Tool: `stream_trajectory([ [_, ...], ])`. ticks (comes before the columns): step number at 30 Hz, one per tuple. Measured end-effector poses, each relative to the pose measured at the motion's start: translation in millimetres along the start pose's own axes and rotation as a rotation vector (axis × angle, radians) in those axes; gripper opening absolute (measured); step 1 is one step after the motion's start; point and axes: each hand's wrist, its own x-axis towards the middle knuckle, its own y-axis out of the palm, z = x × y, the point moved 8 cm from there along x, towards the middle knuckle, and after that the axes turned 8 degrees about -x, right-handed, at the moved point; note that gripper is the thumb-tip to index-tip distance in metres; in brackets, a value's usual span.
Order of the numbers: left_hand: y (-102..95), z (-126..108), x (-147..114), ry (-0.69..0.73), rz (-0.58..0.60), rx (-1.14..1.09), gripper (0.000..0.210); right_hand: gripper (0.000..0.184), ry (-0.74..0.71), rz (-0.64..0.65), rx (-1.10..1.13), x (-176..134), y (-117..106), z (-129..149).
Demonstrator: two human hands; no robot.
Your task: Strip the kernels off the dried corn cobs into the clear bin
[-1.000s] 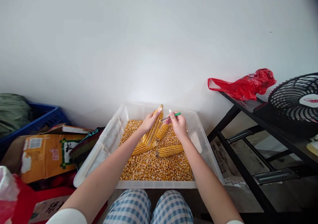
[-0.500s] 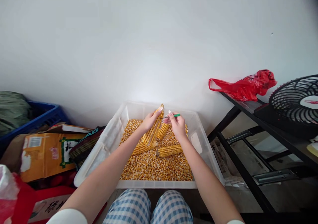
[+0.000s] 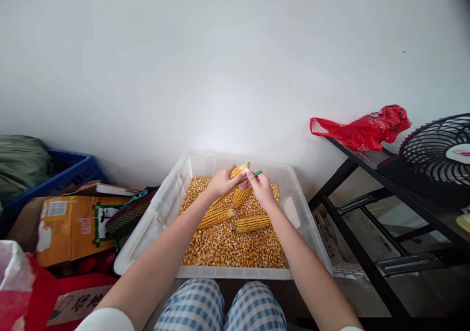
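My left hand (image 3: 221, 181) is closed around a yellow corn cob (image 3: 240, 169), held tilted with its pale tip up and to the right. Against that cob, my right hand (image 3: 260, 189) grips a thin green-handled tool (image 3: 257, 173); its metal shaft is mostly hidden between the hands. Both hands are close together, over the far part of a translucent plastic bin (image 3: 235, 272). Loose corn kernels (image 3: 235, 250) cover the bin's floor. Under the hands lie more cobs: one on the left (image 3: 216, 217), one on the right (image 3: 252, 223) and one behind (image 3: 240, 197).
A black rack (image 3: 362, 213) stands right of the bin, bearing a red plastic bag (image 3: 367, 130) and a black fan (image 3: 438, 152). To the left are a cardboard box (image 3: 69, 230), a mesh bag (image 3: 128, 216), a blue crate (image 3: 73, 172) and a red bag (image 3: 69, 296). Behind rises a white wall (image 3: 227, 66).
The held cob has tipped lower and swung to the right. My left fingers have wrapped further over it, and my right hand with the tool has come in against my left.
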Motion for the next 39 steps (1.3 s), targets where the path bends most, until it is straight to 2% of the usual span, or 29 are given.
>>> stream_trajectory([
  [4,-7.4,4.5,3.6,-0.030,-0.075,-0.066,0.048,0.032,0.001,0.007,-0.030,-2.3,2.0,2.8],
  [7,-8.6,11.9,6.7,-0.093,-0.093,-0.268,0.050,0.031,-0.036,-0.119,0.044,-2.4,-11.0,11.0],
  [10,4.6,19.6,6.6,-0.205,0.021,-0.525,0.049,0.028,-0.074,-0.226,0.104,-3.1,-21.2,18.6],
  [14,18.2,19.3,3.7,-0.248,0.134,-0.693,0.048,0.025,-0.097,-0.234,0.118,-4.5,-19.1,24.5],
  [25,18.5,17.1,2.7,-0.232,0.140,-0.697,0.049,0.028,-0.137,-0.274,0.072,-7.3,-21.4,29.7],
  [33,17.0,16.2,0.8,-0.215,0.092,-0.684,0.052,0.031,-0.145,-0.290,0.069,-15.1,-11.7,30.0],
  [36,14.0,13.2,0.6,-0.180,0.049,-0.598,0.053,0.031,-0.128,-0.297,0.091,-16.6,-10.6,27.5],
  [39,5.1,10.6,2.0,-0.117,-0.031,-0.422,0.052,0.033,-0.103,-0.290,0.088,-13.8,-13.0,24.1],
])
